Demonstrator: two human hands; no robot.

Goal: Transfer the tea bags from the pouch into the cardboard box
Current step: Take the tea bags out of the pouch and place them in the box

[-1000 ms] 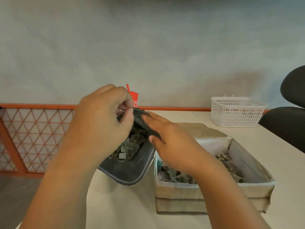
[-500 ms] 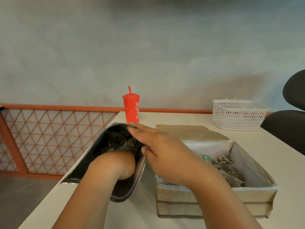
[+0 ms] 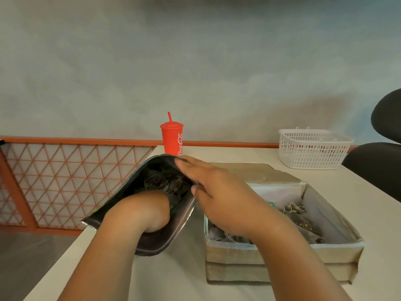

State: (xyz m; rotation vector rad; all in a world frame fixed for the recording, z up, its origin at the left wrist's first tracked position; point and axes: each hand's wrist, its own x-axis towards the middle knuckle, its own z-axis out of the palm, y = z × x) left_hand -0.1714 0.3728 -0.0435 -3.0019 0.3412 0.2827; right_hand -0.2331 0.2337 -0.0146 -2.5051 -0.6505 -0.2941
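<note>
right hand [image 3: 223, 198] holds the pouch [image 3: 176, 232] rim, left hand [image 3: 141, 211] buried inside.

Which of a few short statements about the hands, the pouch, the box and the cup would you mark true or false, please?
1. The left hand reaches inside the pouch. True.
2. The right hand grips the pouch's upper rim. True.
3. The cardboard box is empty. False: tea bags lie in it.
4. The red cup lies on its side. False: it stands upright.
5. The white basket sits left of the pouch. False: it is far right.
</note>
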